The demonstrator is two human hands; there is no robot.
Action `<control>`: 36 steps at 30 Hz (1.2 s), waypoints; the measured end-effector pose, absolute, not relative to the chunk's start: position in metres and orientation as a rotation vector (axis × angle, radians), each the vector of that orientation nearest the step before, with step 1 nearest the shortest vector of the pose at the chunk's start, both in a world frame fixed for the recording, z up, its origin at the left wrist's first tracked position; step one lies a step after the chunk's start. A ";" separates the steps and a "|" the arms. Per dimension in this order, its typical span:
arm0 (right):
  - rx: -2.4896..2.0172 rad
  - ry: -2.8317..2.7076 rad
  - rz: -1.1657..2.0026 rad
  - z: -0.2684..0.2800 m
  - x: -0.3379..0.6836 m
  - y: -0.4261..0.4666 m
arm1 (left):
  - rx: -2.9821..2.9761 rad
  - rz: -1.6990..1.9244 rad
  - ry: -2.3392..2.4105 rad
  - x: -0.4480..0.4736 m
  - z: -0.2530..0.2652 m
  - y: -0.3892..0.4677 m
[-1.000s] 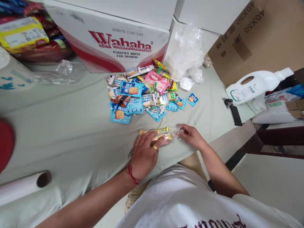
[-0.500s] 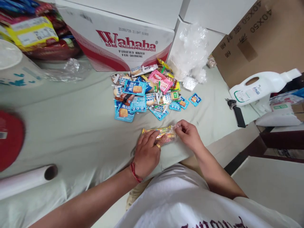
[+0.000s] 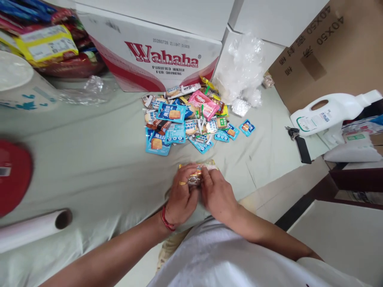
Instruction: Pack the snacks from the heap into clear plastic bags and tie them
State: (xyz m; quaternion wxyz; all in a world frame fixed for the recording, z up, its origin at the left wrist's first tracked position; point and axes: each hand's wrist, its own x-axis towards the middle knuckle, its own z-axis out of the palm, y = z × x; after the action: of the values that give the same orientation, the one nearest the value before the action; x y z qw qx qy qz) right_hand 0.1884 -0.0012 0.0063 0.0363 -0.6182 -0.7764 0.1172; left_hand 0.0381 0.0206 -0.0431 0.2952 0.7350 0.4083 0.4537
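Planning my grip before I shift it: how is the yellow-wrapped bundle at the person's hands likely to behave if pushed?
The yellow-wrapped bundle will probably feel slick, since its wrapping looks like glossy film. It seems unlikely to tip, as it lies low on the cloth. That cloth, visibly creased, may bunch or drag along with it.

wearer's in a white tee (image 3: 221,255), loose cut w/ soft folds, short slv (image 3: 317,263) visible on the r side. tiny bit of dark print (image 3: 308,285) at btm of view, too small to read. l hand (image 3: 179,201) has a slim gold-coloured ring (image 3: 182,183); l wrist (image 3: 174,215) a thin red bracelet (image 3: 166,221), cord-like. strip of beige trousers (image 3: 171,248) shows beside the tee, approx khaki.
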 end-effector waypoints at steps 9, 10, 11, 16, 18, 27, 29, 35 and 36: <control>-1.404 -2.200 0.858 -0.002 0.200 -0.012 | 2.288 0.924 0.951 0.038 -0.033 0.020; -1.348 -2.124 0.940 0.001 0.206 -0.012 | 2.317 0.902 0.967 0.038 -0.032 0.020; -1.306 -2.040 1.013 0.003 0.212 -0.014 | 2.348 0.874 0.987 0.039 -0.032 0.020; -1.315 -1.639 1.099 0.005 0.247 -0.022 | 2.495 0.666 1.098 0.043 -0.029 0.024; -1.387 -1.568 1.056 0.002 0.259 -0.024 | 2.562 0.602 1.136 0.044 -0.027 0.026; -1.532 -1.415 0.915 -0.003 0.285 -0.017 | 2.659 0.571 1.322 0.054 -0.034 0.054; -1.533 -1.359 0.907 0.000 0.291 -0.015 | 2.486 0.680 1.413 0.053 -0.027 0.060; -1.397 -1.011 1.232 0.011 0.291 0.004 | 1.742 1.040 1.171 0.058 -0.008 0.063; -1.343 -0.976 1.300 0.013 0.286 0.008 | 1.716 1.031 1.125 0.063 -0.010 0.062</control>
State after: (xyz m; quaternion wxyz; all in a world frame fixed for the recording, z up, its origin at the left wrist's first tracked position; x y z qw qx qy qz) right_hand 0.2861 0.0080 0.0132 0.4939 -0.5537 -0.4024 0.5363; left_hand 0.0628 0.0617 -0.0096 0.4101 0.6816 0.4466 0.4096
